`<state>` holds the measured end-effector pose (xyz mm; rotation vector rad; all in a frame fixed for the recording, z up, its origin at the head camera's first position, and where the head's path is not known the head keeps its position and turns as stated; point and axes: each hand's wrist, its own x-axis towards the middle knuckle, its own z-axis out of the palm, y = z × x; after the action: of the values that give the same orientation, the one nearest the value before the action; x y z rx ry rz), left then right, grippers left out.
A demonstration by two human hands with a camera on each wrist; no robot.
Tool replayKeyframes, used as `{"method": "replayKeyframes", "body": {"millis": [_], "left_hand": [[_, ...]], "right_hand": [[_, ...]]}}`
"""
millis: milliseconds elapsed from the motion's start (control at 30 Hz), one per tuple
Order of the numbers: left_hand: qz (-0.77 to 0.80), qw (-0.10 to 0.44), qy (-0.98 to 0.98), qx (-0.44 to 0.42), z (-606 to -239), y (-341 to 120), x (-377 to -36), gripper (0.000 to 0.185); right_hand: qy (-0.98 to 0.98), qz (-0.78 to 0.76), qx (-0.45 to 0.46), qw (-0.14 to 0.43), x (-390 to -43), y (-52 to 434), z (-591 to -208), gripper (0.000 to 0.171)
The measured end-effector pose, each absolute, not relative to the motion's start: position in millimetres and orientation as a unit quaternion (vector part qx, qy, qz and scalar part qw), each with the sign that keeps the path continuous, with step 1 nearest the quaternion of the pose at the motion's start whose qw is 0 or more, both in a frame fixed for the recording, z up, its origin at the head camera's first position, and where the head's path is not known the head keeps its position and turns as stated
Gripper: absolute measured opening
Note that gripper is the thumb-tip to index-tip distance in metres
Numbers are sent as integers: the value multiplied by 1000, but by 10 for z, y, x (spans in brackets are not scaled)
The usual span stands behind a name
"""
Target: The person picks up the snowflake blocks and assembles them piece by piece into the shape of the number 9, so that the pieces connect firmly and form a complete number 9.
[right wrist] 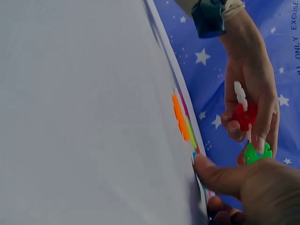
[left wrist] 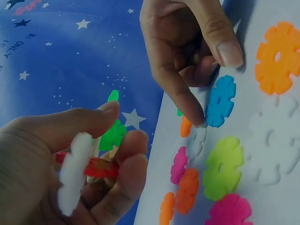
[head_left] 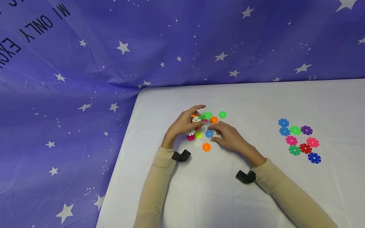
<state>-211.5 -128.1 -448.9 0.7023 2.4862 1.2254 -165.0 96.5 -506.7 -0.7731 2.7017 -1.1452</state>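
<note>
My left hand (head_left: 181,123) is raised over the far left of the table and grips a small assembly of slotted plastic discs. In the left wrist view, that assembly shows a white disc (left wrist: 75,173), a red disc (left wrist: 101,167) and a green disc (left wrist: 113,136), joined at their slots and partly hidden by fingers. My right hand (head_left: 231,138) is low over the table, thumb and index finger apart on either side of a flat blue disc (head_left: 209,133). A yellow-green disc (left wrist: 223,168) and a pale disc (left wrist: 274,140) lie close by.
Around the hands lie more loose discs, including an orange one (head_left: 206,147), a magenta one (head_left: 190,138) and a green one (head_left: 222,114). A separate group, with a purple disc (head_left: 306,130), is spread at the right. A starry purple-blue cloth (head_left: 182,41) hangs behind the white table (head_left: 228,202).
</note>
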Motion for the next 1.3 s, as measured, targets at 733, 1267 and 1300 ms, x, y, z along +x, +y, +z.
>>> {"method": "replayKeyframes", "body": {"millis": [733,1267,1300], "left_hand": [[401,133,861,284,-4441,-1229,-2078,43],[374,144,878,263,-4420,-1211,-2072,39],[372,143,879,262,-4421,-1211,-2075,39]], "right_hand": [[847,-470,-230,-93,-1712,1194,-4856,36],[833,-453,-283,-143,-1718,1176,-4818,33],[832,-453,-286,-144,-1718,1175,-4815,33]]}}
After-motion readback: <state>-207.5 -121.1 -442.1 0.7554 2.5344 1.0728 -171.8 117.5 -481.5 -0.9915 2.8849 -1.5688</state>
